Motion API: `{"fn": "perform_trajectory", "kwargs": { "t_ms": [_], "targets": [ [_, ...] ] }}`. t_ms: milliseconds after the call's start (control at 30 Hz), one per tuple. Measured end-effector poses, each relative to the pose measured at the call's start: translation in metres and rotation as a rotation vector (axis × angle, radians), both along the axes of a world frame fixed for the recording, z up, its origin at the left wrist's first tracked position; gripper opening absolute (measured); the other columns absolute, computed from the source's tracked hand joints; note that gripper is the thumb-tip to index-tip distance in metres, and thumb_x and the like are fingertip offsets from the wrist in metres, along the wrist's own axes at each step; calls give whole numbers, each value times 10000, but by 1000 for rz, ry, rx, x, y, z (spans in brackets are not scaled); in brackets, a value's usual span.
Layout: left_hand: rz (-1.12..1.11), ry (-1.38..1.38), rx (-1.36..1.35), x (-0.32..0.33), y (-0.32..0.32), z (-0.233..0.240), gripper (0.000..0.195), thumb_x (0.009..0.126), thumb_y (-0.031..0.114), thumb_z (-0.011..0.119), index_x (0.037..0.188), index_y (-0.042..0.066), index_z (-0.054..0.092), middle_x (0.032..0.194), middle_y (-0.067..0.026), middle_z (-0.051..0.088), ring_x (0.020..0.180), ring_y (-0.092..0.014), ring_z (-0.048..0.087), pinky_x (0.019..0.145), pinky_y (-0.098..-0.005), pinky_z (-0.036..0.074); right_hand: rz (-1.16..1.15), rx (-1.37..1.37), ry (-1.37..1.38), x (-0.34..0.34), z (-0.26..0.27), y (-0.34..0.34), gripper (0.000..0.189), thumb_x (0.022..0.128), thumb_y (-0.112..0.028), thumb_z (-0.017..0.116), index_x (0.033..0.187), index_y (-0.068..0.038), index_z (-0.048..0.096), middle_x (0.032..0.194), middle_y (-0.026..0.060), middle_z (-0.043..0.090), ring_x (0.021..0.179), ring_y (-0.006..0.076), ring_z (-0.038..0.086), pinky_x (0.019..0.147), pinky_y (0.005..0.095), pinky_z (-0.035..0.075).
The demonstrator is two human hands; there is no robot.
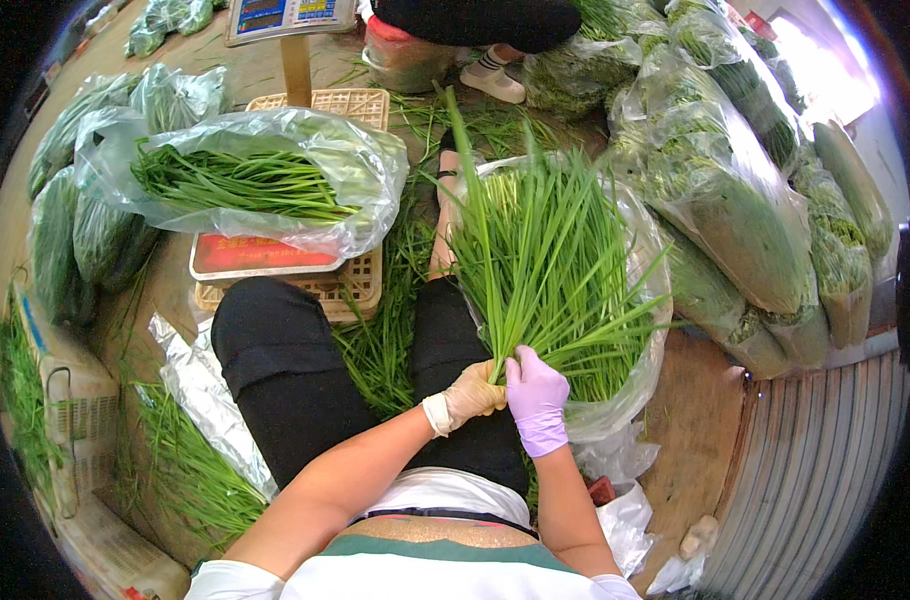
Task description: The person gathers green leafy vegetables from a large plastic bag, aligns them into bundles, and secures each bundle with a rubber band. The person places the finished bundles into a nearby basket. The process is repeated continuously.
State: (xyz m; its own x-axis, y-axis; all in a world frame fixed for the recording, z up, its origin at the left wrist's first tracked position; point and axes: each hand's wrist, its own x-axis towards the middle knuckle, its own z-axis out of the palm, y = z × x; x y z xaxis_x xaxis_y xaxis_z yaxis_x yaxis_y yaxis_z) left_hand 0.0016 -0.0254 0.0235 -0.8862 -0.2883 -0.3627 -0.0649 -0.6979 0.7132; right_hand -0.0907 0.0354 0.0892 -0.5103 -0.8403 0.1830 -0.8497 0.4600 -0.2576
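My left hand (473, 393), in a pale cream glove, is closed around the lower ends of a fanned bunch of long green leafy stalks (511, 300), which look like garlic chives. Beside it, my right hand (536, 394), in a lilac glove, pinches the same bunch near its base; the fingertips partly hide the stalk ends. Directly beyond the hands, more upright stalks (597, 300) fill a large round container lined with clear plastic (654, 300). On a weighing scale (267, 259) at the left lies a clear plastic bag (372, 176) holding similar stalks (245, 184).
Stuffed bags of greens (740, 217) are piled at the right, others (87, 232) at the far left. Beige plastic crates (361, 281) support the scale. Loose stalks (200, 472) and silver foil-like sheeting (211, 397) lie at lower left. Another person's foot (496, 79) is near the top.
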Motion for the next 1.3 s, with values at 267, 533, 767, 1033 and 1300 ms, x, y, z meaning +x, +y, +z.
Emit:
{"fn": "perform_trajectory", "kwargs": {
  "t_ms": [267,533,767,1033,1300],
  "targets": [
    [-19,24,29,0,-3,-2,184,818,224,685,890,130,543,619,23,507,435,-47,398,370,-188,282,-69,-425,-1477,-8,10,15,100,900,-76,526,884,14,565,615,9,529,401,48,364,380,189,296],
    [-43,60,42,0,-7,-1,230,839,264,672,932,65,601,584,31,470,424,-51,374,358,-193,263,-335,353,-1082,-33,-12,131,306,896,-255,572,726,-3,604,615,34,585,505,110,536,508,236,449],
    [-102,101,96,2,-8,7,184,846,206,644,900,36,601,518,54,398,375,-45,318,340,-198,232,-293,-184,-1082,-33,-30,122,284,818,-168,657,1031,11,605,946,95,654,757,168,618,711,277,488],
    [-142,171,224,8,-9,8,213,855,235,619,869,23,599,488,52,389,357,-46,319,332,-195,230,-388,-623,-1100,-13,-5,28,170,830,-52,625,980,11,575,1029,121,626,753,105,574,674,220,479],
    [-166,177,179,10,-10,6,367,899,374,551,908,9,590,481,52,366,354,-46,297,329,-205,218,-312,-694,-989,-20,0,2,214,875,-213,637,854,-12,569,725,-4,557,550,35,451,485,184,372]
  ]
}}
